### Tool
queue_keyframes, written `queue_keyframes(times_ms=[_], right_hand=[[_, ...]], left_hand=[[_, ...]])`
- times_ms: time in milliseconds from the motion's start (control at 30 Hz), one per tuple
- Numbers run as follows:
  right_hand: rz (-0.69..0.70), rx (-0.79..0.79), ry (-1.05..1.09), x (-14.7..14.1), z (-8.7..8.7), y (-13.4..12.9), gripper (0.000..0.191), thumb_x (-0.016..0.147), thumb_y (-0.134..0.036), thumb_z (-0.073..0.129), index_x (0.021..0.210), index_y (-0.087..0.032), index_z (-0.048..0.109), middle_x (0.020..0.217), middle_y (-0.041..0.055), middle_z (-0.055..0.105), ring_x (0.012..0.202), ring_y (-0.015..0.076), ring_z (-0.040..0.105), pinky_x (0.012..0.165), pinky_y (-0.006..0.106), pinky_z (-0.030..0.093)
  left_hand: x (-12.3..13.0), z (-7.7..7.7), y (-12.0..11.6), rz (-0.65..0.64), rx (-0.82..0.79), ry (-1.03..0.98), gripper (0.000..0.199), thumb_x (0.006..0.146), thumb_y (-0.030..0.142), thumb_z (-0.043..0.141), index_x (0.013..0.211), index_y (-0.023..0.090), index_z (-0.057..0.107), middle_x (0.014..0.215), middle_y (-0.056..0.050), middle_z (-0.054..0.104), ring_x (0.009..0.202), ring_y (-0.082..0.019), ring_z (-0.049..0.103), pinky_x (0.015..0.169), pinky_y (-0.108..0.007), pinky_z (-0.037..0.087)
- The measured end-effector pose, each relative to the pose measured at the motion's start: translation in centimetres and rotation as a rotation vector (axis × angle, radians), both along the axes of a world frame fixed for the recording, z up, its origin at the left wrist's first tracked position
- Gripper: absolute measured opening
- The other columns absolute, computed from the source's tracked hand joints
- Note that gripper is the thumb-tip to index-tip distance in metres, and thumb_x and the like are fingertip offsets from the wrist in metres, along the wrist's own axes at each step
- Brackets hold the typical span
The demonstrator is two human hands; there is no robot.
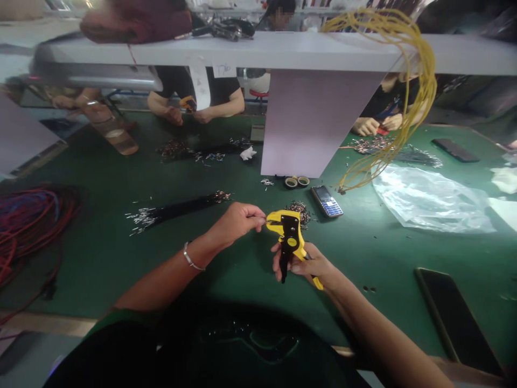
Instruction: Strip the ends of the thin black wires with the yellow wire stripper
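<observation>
The left hand (236, 223) pinches a strand (264, 218), barely discernible, at the mouth of the yellow-black wire stripper (290, 231), held over the green table (388, 248). The right hand (322, 264) wraps around its handles, palm unseen; the tool partly hides a pile of small pieces (304, 213).

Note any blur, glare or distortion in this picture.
Head view: yellow tool fairly sharp; head view: red wires at left edge soft; head view: clear plastic bag shows pale glare; head view: large phone at lower right looks stretched, perhaps lens distortion.
</observation>
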State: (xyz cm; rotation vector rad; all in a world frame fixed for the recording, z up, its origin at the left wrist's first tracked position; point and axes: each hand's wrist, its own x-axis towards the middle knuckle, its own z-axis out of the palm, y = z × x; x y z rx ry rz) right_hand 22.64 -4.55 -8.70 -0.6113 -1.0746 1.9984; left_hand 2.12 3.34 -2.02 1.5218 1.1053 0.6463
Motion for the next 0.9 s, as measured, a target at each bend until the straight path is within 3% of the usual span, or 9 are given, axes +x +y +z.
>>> queue_keyframes(times_ms=[567,733,900], right_hand=[[-0.015,0.073,-0.017,-0.32,0.00,-0.37,0.047,0.070,-0.032,0.075,0.109,-0.011,0.060,0.076,0.0072,0.068,0.065,0.0206,0.064,0.065,0.038,0.051],[-0.007,0.084,-0.021,-0.37,0.10,-0.45,0.047,0.070,-0.034,0.074,0.108,-0.012,0.060,0.075,0.0067,0.067,0.064,0.0200,0.063,0.064,0.038,0.051],[-0.009,0.061,-0.009,-0.43,0.00,-0.51,0.039,0.070,-0.030,0.075,0.102,-0.011,0.061,0.073,0.0069,0.067,0.063,0.0198,0.062,0.063,0.038,0.051]], left_hand=[[-0.28,0.29,0.09,-0.035,-0.070,-0.057,0.009,0.067,0.021,0.061,0.064,0.017,0.069,0.053,-0.001,0.060,0.043,-0.006,0.034,0.041,-0.022,0.021],[-0.27,0.46,0.10,-0.051,-0.036,-0.066,0.008,0.065,0.021,0.063,0.061,0.018,0.069,0.055,-0.001,0.061,0.051,-0.009,0.045,0.047,-0.022,0.029],[-0.35,0.32,0.22,-0.058,-0.038,-0.058,0.009,0.065,0.021,0.062,0.063,0.018,0.070,0.056,-0.002,0.061,0.051,-0.009,0.044,0.047,-0.023,0.029]])
